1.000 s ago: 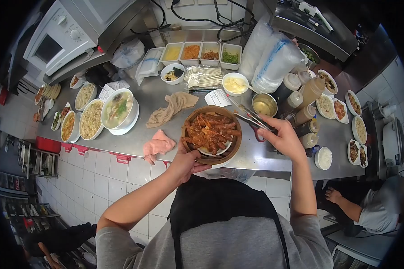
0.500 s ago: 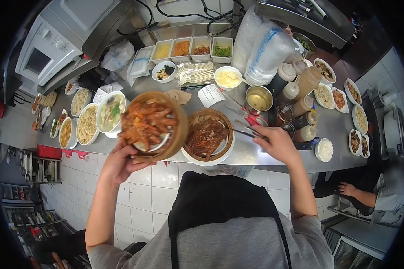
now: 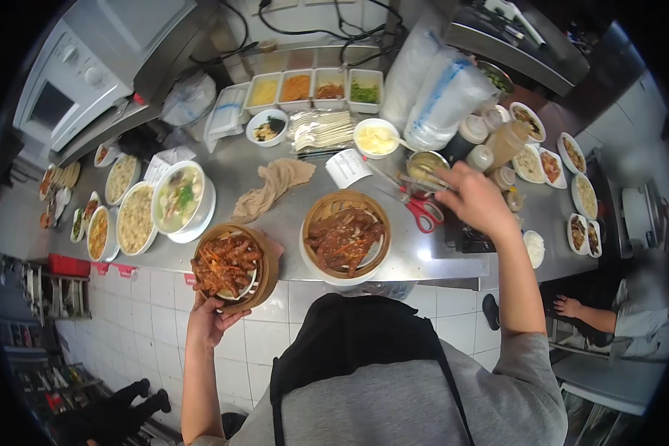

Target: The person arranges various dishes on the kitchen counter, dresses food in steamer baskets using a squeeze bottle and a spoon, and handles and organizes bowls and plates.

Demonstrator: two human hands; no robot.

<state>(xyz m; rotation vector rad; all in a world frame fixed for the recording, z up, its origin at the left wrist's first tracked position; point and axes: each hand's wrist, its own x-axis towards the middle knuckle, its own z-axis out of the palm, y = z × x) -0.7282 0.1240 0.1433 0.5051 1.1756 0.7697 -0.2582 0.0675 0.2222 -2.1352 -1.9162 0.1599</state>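
Note:
My left hand (image 3: 214, 320) grips the lower edge of a bamboo steamer (image 3: 269, 269) at the counter's front edge. It is tilted and holds sauced chicken feet (image 3: 227, 266). To its right, a second bamboo steamer (image 3: 383, 230) with dark, glazed meat (image 3: 343, 241) rests on a white plate. My right hand (image 3: 479, 197) reaches over the right side, its fingers closed beside a small metal pot (image 3: 428, 165); what they hold is hidden. Red-handled scissors (image 3: 426, 217) lie just left of that hand.
A bowl of soup (image 3: 180, 197) and rice bowls (image 3: 137, 219) stand left. A tan cloth (image 3: 271, 189) and a paper slip (image 3: 348, 169) lie behind the steamers. Sauce bottles (image 3: 509, 145) crowd the right, near more dishes (image 3: 529, 163). Another person's hand (image 3: 569, 306) shows far right.
The chicken-feet steamer has moved down and left in my left hand, uncovering the cloth. My right hand has shifted up and right, from beside the meat steamer to the metal pot.

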